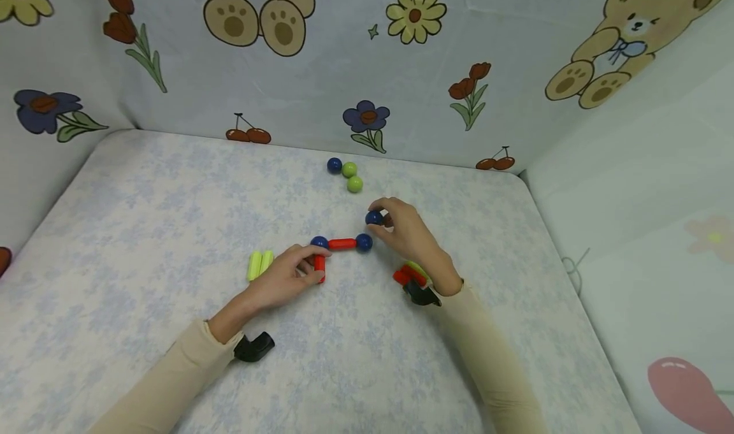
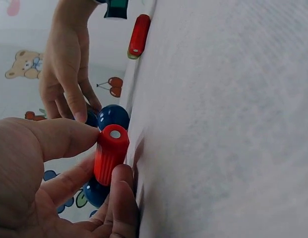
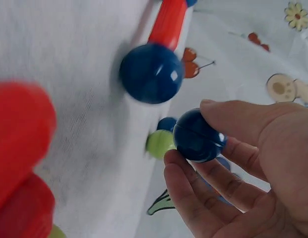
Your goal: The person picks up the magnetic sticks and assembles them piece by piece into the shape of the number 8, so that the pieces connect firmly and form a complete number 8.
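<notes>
My left hand (image 1: 287, 276) pinches a red rod (image 1: 320, 268) between thumb and fingers; its pale round end (image 2: 115, 134) faces the left wrist camera. That rod meets a blue ball (image 1: 318, 241), partly covered by the fingers. From this ball a second red rod (image 1: 342, 245) runs right to another blue ball (image 1: 364, 242), forming an L on the table. Just beyond the L's right end, my right hand (image 1: 408, 231) holds a loose blue ball (image 3: 198, 136) by thumb and fingertips, apart from the joined pieces.
Farther back lie a blue ball (image 1: 334, 165) and two green balls (image 1: 355, 184). Yellow-green rods (image 1: 260, 265) rest left of my left hand. Red rods (image 1: 403, 276) and a green one lie beneath my right wrist. A patterned cloth wall (image 1: 321, 83) rises behind the table.
</notes>
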Demonstrator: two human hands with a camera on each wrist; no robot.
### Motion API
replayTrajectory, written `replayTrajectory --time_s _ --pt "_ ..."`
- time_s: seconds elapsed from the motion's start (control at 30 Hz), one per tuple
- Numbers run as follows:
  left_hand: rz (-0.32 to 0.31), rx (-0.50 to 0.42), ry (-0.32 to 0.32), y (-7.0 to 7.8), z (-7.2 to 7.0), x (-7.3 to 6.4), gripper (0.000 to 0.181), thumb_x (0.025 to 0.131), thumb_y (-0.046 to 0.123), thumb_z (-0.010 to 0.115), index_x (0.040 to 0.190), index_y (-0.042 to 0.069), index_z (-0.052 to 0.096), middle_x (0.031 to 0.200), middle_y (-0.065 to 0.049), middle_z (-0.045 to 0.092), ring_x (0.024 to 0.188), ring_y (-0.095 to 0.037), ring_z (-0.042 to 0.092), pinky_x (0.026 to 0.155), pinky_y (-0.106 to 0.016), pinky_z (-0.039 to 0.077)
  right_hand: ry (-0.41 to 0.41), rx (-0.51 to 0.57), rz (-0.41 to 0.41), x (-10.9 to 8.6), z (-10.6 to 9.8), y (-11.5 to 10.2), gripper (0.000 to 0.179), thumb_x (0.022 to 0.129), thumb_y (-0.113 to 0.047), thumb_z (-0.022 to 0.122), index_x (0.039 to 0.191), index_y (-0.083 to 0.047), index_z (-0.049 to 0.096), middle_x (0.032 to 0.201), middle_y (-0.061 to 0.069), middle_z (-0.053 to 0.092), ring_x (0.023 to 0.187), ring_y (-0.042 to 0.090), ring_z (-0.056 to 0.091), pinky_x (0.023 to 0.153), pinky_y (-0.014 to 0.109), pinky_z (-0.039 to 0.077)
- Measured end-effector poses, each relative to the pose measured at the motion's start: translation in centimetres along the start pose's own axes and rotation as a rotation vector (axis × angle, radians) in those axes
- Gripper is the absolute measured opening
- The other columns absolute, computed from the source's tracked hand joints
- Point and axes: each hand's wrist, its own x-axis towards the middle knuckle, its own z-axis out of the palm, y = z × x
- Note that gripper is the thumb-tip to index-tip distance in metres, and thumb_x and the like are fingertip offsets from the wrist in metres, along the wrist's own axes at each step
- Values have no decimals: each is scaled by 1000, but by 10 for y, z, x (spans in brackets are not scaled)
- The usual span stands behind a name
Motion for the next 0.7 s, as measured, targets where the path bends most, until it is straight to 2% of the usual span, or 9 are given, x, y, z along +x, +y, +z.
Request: replayTrajectory --time_s 0.17,0.37,0.5,0.7 --pt "-16 21 0 5 -1 3 36 95 10 63 131 8 62 111 -14 57 89 -20 57 76 -34 47 -4 21 -31 -15 1 -13 38 93 -23 74 125 -6 64 119 9 65 92 23 66 83 40 56" --pt "-1 39 -16 7 -3 8 32 95 7 62 127 5 63 108 -13 59 88 -20 56 78 -33 46 -24 22 -66 -28 8 -24 37 89 -20 77 121 -7 66 117 8 66 92 26 67 82 39 57" --pt "14 23 -36 8 -4 13 30 95 6 59 125 4 64 107 -12 60 86 -20 56 78 -32 46 -34 26 -115 -35 13 -31 33 88 -18 78 118 -9 66 113 6 66 90 24 65 79 36 56" --pt "27 -6 -54 8 -6 16 28 99 6 56 126 2 62 108 -14 61 84 -19 58 78 -34 46 -79 31 -184 -41 22 -42 34 89 -17 77 120 -8 66 113 6 66 91 21 65 79 34 55"
